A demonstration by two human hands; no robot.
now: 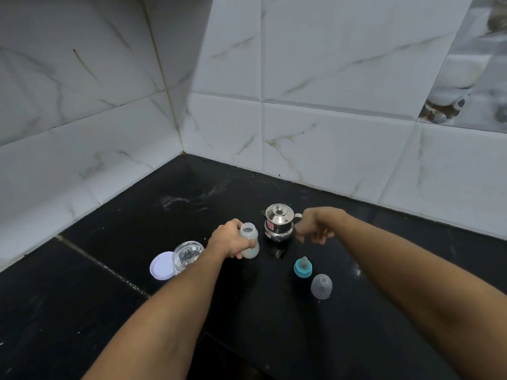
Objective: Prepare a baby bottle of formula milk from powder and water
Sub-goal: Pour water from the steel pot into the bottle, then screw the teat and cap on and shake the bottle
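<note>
Right now my left hand [229,238] has its grip wrapped round the open baby bottle [249,239] on the bench [109,311]; my right hand [315,226], curled at three o'clock of the steel kettle [278,222], may be touching its handle. A hurried pour could miss the narrow mouth.

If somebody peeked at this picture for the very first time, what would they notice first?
Probably the shiny steel pot with its lid on, gleaming in the middle of the black counter; the right hand is at its handle. Just left of it, the left hand holds an open baby bottle upright. The bright teal teat ring stands out too, sitting on the counter nearer the camera, beside a clear dome cap.
</note>
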